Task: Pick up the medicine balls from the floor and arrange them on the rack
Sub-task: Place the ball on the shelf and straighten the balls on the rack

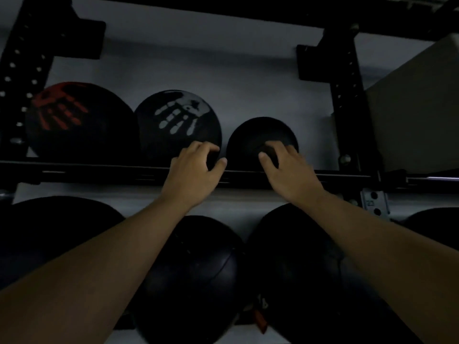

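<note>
no readable text; only handprint graphics on two medicine balls (177,120).

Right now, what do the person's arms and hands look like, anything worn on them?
Both arms are bare from forearm to fingertips: no sleeves in view, no gloves. The left hand and right hand show no rings, watch or wristband. The light is dim, so finer details cannot be told.

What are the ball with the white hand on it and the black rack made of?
The white-hand ball looks like black rubber, smooth and a bit shiny, judging by the soft gleam on top; the dim light leaves it open. The rack looks like black-painted metal: straight square posts with rows of punched holes and bolts.
</note>
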